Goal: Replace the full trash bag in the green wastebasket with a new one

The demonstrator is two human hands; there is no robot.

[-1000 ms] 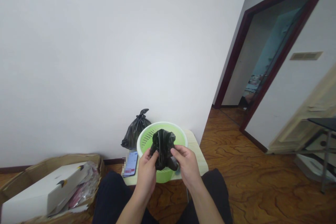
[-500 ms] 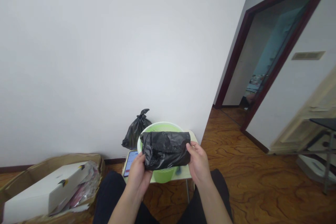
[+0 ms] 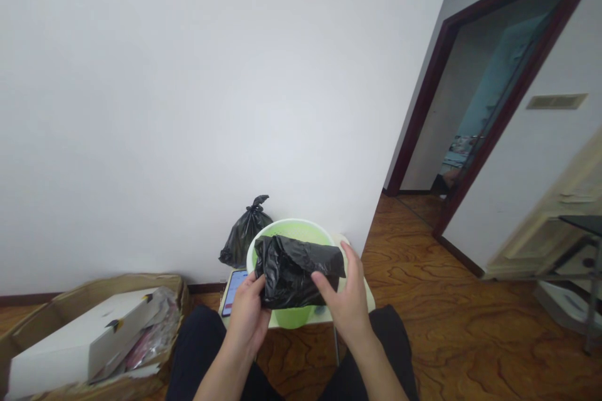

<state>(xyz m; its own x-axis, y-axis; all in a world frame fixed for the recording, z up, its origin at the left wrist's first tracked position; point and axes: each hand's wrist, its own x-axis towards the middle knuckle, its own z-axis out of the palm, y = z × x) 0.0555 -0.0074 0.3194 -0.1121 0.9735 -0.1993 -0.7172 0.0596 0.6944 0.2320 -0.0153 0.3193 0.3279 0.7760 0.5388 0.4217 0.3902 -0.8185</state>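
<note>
I hold a black plastic bag (image 3: 294, 269) stretched between both hands, just above a light green perforated basket (image 3: 286, 232). My left hand (image 3: 248, 311) pinches the bag's left edge. My right hand (image 3: 345, 301) grips its right side, thumb across the front and fingers behind. The basket stands on a small pale table (image 3: 367, 297). The bag hides most of the basket's inside.
A tied black bag (image 3: 242, 235) sits behind the basket against the white wall. A phone (image 3: 232, 291) lies on the table's left edge. A cardboard box (image 3: 89, 338) with a white carton stands at the lower left. Wooden floor and a doorway (image 3: 475, 125) lie to the right.
The bag was a bunched clump a second ago; my hands pulled apart and spread it wide. Since then my right hand has shifted inward along the bag, crumpling its right side.
</note>
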